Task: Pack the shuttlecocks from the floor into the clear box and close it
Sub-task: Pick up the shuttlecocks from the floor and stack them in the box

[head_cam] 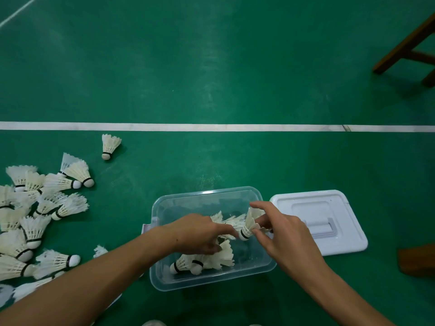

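Observation:
The clear box (207,195) stands open on the green floor, with several white shuttlecocks (211,257) lying inside. Both hands are over the box. My right hand (284,236) pinches one shuttlecock (249,223) by its feathers, cork end down and to the left. My left hand (200,232) reaches in from the left, its index finger touching that shuttlecock's cork, with more shuttlecocks under its fingers. The white lid (329,222) lies flat on the floor just right of the box. A pile of loose shuttlecocks (35,217) covers the floor at the left.
One lone shuttlecock (109,145) lies beyond the pile, near a white court line (211,127). Wooden furniture legs (409,45) stand at the far right, and a brown wooden object (417,261) sits at the right edge beside the lid.

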